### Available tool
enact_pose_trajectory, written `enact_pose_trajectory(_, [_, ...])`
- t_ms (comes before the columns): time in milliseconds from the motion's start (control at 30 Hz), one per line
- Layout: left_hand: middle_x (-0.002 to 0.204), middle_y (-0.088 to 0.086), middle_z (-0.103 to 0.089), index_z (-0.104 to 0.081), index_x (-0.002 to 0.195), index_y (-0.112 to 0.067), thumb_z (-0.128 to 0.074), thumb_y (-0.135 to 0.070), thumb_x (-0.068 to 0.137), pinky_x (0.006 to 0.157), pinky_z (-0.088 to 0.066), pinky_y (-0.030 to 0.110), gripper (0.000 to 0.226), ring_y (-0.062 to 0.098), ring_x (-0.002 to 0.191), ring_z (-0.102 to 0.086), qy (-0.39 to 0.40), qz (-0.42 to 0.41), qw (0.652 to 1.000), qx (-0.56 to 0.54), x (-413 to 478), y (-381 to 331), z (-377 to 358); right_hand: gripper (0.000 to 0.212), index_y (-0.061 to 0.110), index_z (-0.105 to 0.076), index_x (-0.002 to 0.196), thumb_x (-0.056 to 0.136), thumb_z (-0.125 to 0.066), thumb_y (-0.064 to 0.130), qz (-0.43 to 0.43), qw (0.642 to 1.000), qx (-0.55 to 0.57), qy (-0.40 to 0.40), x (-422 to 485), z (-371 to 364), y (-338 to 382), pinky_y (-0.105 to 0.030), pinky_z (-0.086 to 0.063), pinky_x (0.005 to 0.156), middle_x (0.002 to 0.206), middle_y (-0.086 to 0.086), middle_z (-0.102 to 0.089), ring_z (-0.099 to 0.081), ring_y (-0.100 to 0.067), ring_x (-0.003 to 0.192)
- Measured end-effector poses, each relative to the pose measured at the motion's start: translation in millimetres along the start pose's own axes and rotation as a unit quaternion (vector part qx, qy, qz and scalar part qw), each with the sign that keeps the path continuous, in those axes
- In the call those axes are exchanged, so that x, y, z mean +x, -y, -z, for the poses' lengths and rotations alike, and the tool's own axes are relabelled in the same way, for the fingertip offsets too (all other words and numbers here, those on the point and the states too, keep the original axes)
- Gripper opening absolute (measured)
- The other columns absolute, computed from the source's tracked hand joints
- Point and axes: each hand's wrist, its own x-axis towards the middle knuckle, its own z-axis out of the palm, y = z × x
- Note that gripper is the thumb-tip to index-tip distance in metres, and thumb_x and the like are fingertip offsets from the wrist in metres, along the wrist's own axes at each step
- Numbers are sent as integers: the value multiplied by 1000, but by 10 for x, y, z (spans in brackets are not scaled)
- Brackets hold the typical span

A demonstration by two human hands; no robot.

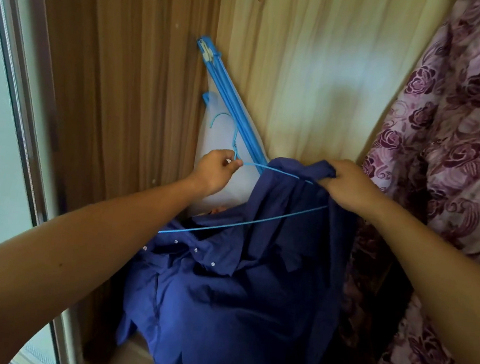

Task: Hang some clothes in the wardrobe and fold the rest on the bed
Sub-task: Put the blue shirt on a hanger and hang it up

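Navy shirt (236, 294) droops inside the wardrobe (119, 80), beside a floral cloth (458, 145) at its right edge, half threaded on a blue wire hanger (243, 226). The left hand (214, 170) pinches the hanger's neck below the hook; the right hand (347, 187) grips shirt fabric bunched over the hanger's other end. A white zipped bag (222, 138) leans in the back corner

Brown wood-grain wardrobe floor (131, 357), only a front-edge strip showing. In the back left corner, a white fabric bag with blue zip trim (241, 183), base hidden. Over the front strip, hem of a dark navy buttoned shirt (219, 313).
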Motion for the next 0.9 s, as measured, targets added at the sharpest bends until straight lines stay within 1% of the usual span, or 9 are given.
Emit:
enact_pose_trajectory(133, [54, -4, -42, -48, 64, -24, -58, -28, 102, 58, -33, 32, 39, 15, 52, -37, 16, -18, 1000, 16, -64, -126, -95, 32, 27, -61, 76, 96, -47, 5, -40, 971, 234, -28, 13, -63, 199, -16, -44, 57, 66, 19, -64, -58, -2, 63])
enact_pose_trajectory(233, [52, -8, -46, -58, 72, -24, -57, -28, 102, 58, -33, 31, 30, 11, 52, -42, 15, -34, 998, 50, -130, -209, -214, 29, 24, -61, 81, 101, -47, 6, -44, 942, 333, -17, 31, -181, 398, -19, -47, 62, 69, 15, -67, -61, -2, 66])
enact_pose_trajectory(333, [67, 4, -64, -69, 87, -14, -55, -29, 102, 66, -45, 35, 25, 26, 68, -58, 11, -34, 998, 50, -186, -279, -326, 20, 14, -65, 98, 99, -48, 4, -77, 918, 389, -3, 53, -332, 586, -29, -53, 77, 93, -3, -72, -66, -16, 86])
enact_pose_trajectory(400, [69, 4, -66, -70, 89, -13, -54, -28, 102, 68, -47, 35, 25, 25, 69, -60, 3, -24, 999, 34, -198, -291, -342, 18, 12, -65, 104, 101, -48, 7, -75, 934, 348, -5, 34, -396, 626, -25, -52, 75, 100, -9, -70, -64, -20, 91])
enact_pose_trajectory(500, [51, -8, -47, -51, 65, -23, -57, -26, 101, 60, -31, 31, 36, 10, 51, -42, -28, -6, 999, 35, -168, -239, -219, 25, 13, -66, 111, 96, -65, 33, 22, 998, 64, -8, 17, -235, 485, -30, -46, 76, 105, -3, -70, -62, -18, 94])
enact_pose_trajectory(600, [54, -7, -45, -42, 62, -21, -57, -25, 101, 61, -30, 32, 42, 19, 57, -43, -25, 1, 997, 74, -125, -195, -45, 63, 20, -56, 132, 82, -77, 49, 28, 971, -232, 46, 8, -45, 247, -39, -50, 86, 123, -5, -59, -58, -29, 111])
enact_pose_trajectory(667, [57, -6, -48, -42, 62, -21, -56, -27, 102, 62, -30, 32, 42, 24, 64, -46, -9, -11, 994, 110, -114, -206, 14, 47, 11, -58, 128, 86, -72, 26, 11, 934, -358, 0, 15, -30, 135, -42, -49, 79, 120, -15, -52, -54, -38, 110])
enact_pose_trajectory(767, [61, -7, -51, -43, 64, -23, -54, -29, 102, 63, -32, 31, 40, 24, 68, -50, -1, -22, 990, 142, -125, -256, 42, 30, 1, -61, 116, 87, -51, 0, -22, 971, -230, -65, 66, -43, 68, -43, -50, 84, 115, -23, -61, -57, -41, 105])
enact_pose_trajectory(900, [70, -3, -58, -55, 75, -23, -51, -33, 103, 65, -37, 31, 30, 26, 76, -57, -4, -26, 985, 172, -132, -307, 33, 27, 8, -51, 106, 88, -39, -7, -59, 994, -37, -87, 109, -95, 12, -39, -45, 71, 102, -21, -62, -57, -35, 89])
